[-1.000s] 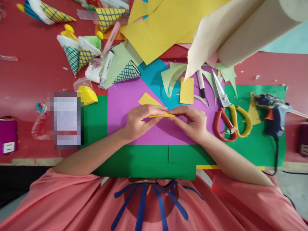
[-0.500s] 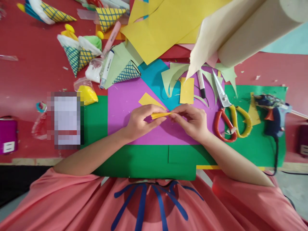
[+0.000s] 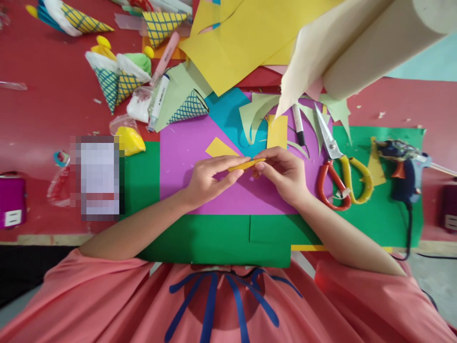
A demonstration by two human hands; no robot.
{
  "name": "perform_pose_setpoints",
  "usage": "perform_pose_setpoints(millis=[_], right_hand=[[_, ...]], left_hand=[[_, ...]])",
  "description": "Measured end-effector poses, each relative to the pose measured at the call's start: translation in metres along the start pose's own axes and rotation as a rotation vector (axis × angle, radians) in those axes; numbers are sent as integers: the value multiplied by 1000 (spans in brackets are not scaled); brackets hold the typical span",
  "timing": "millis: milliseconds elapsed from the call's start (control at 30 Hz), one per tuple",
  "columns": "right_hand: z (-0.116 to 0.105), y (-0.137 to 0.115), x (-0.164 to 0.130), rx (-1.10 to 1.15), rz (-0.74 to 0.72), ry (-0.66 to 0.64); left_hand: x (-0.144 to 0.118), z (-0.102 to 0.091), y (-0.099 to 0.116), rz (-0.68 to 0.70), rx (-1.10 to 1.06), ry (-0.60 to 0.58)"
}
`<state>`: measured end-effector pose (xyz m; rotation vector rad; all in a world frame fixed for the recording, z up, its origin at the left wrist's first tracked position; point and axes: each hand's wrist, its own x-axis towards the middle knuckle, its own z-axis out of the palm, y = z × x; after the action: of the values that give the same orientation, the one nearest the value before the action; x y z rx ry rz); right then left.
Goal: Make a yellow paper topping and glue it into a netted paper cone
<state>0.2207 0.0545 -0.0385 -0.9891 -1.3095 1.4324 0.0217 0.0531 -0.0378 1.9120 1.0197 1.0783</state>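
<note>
- Head view looks down on a red counter (image 3: 43, 109) strewn with craft paper; the person's two bare forearms reach in from the bottom of the frame and meet at the middle.
- Left hand (image 3: 209, 178) and right hand (image 3: 283, 174) share one small folded yellow paper strip (image 3: 247, 165), held just above a purple sheet (image 3: 185, 157) that lies on green sheets (image 3: 221, 238).
- Left fingers are pressed together along the strip's near end, thumb beneath; right fingers pinch its far end. The strip looks narrow and layered, tilted slightly upward to the right.
- Judged from this, the step in hand is pressing a pleated or folded piece flat. A next move would call for a firm pinch at both ends so the layers stay stacked.
- Near the right hand lie scissors (image 3: 337, 164) with red and yellow handles, and farther right a blue glue gun (image 3: 405, 166) on green paper.
- Behind the hands are a yellow triangle (image 3: 217, 147), a yellow rectangle (image 3: 277, 131) and a blue sheet (image 3: 226, 116).
- At upper left, paper cones (image 3: 114, 78) with a lattice pattern sit beside a white marker (image 3: 157, 102); its printed lettering is too small to read.
- A blurred patch (image 3: 98, 178) covers something at left; no brand or writing is legible anywhere.
</note>
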Motion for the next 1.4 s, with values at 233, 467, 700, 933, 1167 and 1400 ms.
perform_pose_setpoints(millis=[233,467,700,933,1167,1400], right_hand=[[0,-1,-3,-190,19,-25],[3,-7,0,-27,149,-48],[6,-1,0,-9,106,-77],[5,2,-5,-147,-3,-3],[5,-2,-1,-10,153,-128],[5,-4,-4,-257,150,-238]], left_hand=[[-2,1,-2,-87,23,-75],[-5,4,-5,-102,-75,-32],[-5,3,-4,-185,-97,-39],[0,4,-1,-193,-103,-47],[-1,3,-5,-132,-17,-21],[-2,4,-2,41,62,12]])
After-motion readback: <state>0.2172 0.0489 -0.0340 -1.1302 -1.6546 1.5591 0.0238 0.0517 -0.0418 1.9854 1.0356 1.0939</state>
